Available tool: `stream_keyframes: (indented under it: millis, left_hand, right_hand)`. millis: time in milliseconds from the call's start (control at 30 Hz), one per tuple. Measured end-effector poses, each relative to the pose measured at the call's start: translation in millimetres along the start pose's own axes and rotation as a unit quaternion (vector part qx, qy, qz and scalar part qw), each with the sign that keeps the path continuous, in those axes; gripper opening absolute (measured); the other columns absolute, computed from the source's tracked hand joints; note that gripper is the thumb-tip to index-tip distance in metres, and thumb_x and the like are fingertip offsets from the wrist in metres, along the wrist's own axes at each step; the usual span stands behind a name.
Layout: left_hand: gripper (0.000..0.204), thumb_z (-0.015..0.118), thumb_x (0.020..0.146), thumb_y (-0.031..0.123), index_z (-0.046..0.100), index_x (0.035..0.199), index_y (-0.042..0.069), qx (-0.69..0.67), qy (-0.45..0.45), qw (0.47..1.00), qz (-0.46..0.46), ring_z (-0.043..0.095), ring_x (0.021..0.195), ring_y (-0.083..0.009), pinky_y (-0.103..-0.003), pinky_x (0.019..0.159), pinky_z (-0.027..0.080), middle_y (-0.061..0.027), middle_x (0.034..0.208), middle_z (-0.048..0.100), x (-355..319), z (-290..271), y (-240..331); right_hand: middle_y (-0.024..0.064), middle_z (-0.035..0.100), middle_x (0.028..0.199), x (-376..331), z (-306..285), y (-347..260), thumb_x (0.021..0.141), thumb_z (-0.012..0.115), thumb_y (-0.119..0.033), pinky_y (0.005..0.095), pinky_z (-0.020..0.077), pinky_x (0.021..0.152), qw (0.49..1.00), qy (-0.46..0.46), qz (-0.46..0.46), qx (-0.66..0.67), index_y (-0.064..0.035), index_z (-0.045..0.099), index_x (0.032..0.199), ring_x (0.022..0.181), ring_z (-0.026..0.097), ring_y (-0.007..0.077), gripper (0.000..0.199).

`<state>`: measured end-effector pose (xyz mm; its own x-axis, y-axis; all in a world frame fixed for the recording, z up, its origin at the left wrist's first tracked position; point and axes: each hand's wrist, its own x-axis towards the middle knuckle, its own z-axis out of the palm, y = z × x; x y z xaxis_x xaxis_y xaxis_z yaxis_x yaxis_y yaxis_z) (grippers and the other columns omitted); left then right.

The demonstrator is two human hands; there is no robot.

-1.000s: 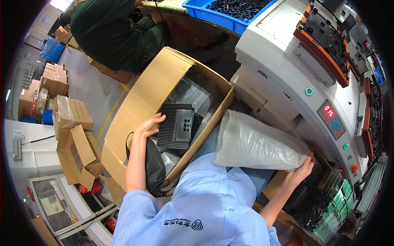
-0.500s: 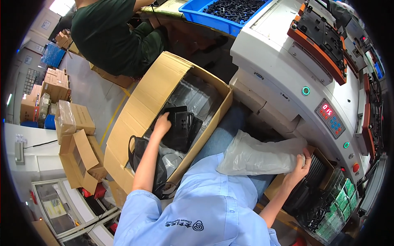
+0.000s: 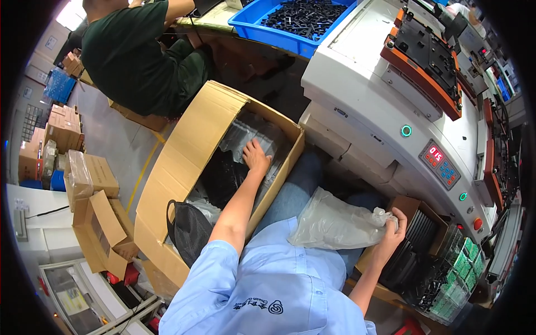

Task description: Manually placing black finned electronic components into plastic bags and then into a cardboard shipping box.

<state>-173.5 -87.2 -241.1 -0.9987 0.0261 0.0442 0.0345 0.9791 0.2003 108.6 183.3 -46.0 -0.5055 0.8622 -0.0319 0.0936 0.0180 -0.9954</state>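
Observation:
My left hand (image 3: 257,158) reaches into a large cardboard box (image 3: 173,162), its fingers apart and touching clear plastic bags (image 3: 240,131). Beside that hand, black plastic parts (image 3: 220,178) lie in the box; the bags and my arm partly hide them. A black mesh pouch-like item (image 3: 190,228) hangs over the box's near side. My right hand (image 3: 392,231) is closed around the bunched end of a translucent plastic bag (image 3: 329,223), which lies across my lap and looks limp. Folds of the bag hide what, if anything, is inside.
A white machine (image 3: 357,95) with a lit control panel (image 3: 439,163) stands at the right. Below it are a carton of black parts (image 3: 419,240) and bagged green boards (image 3: 463,268). A blue tray (image 3: 240,25) holds small black pieces. A person in dark green (image 3: 128,56) sits at the far left.
My left hand has let go of the black part and moved up and right onto the plastic bags. The bag in my right hand has slumped, and its end is now bunched.

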Motion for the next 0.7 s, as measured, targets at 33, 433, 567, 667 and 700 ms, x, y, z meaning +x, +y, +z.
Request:
stream_keyframes:
  millis: [33, 433, 567, 667, 700]
  left_hand:
    - [0.084, 0.083, 0.058, 0.029, 0.038, 0.124, 0.004, 0.01, 0.028, 1.0, -0.007, 0.043, 0.109, -0.0355, -0.046, 0.088, 0.04, -0.0157, 0.116, 0.044, -2.3, -0.4, -1.0]
    - [0.083, 0.084, 0.056, 0.026, 0.039, 0.122, 0.006, -0.029, -0.036, 0.999, 0.022, 0.049, 0.105, -0.0359, -0.047, 0.085, 0.042, -0.0173, 0.11, 0.051, 11.8, 7.2, -8.9]
    - [0.078, 0.083, 0.055, 0.021, 0.042, 0.12, 0.005, -0.158, -0.016, 0.987, 0.026, 0.054, 0.102, -0.0378, -0.046, 0.088, 0.043, -0.0187, 0.109, 0.056, 20.7, 7.4, -32.5]
    - [0.079, 0.083, 0.054, 0.021, 0.043, 0.12, 0.005, -0.212, -0.022, 0.977, 0.033, 0.051, 0.106, -0.0381, -0.043, 0.092, 0.041, -0.018, 0.113, 0.054, 21.6, -20.2, -38.8]
    - [0.08, 0.083, 0.053, 0.02, 0.043, 0.121, 0.006, -0.231, -0.022, 0.972, 0.044, 0.05, 0.106, -0.0383, -0.042, 0.092, 0.041, -0.0178, 0.113, 0.055, 22.0, -32.2, -37.8]
  right_hand:
    - [0.0067, 0.056, 0.094, -1.2, -0.6, 2.8, 0.077, 0.049, -0.002, 0.0242, 0.0416, 0.078, 1.0, -0.003, -0.003, -0.008, 0.0025, 0.057, 0.103, 0.083, 0.052, 0.0126, 0.027]
    - [0.0018, 0.058, 0.087, -6.9, 27.4, -4.8, 0.086, 0.058, -0.01, 0.0226, 0.0398, 0.076, 0.993, -0.092, 0.02, -0.067, 0.0002, 0.063, 0.095, 0.081, 0.051, 0.0089, 0.015]
    - [0.0002, 0.057, 0.084, -8.9, 26.9, 2.0, 0.088, 0.058, -0.012, 0.0218, 0.0397, 0.073, 0.992, -0.088, 0.003, -0.091, 0.0003, 0.063, 0.095, 0.077, 0.05, 0.0074, 0.015]
    - [-0.0004, 0.056, 0.082, -10.6, 21.8, -6.1, 0.088, 0.058, -0.012, 0.0213, 0.0396, 0.071, 0.993, -0.078, 0.009, -0.093, 0.0, 0.062, 0.095, 0.076, 0.049, 0.0067, 0.015]
    - [-0.0006, 0.055, 0.081, -11.1, 20.8, -7.9, 0.088, 0.058, -0.013, 0.0213, 0.0396, 0.07, 0.993, -0.076, 0.014, -0.094, -0.0003, 0.062, 0.094, 0.075, 0.049, 0.0065, 0.015]
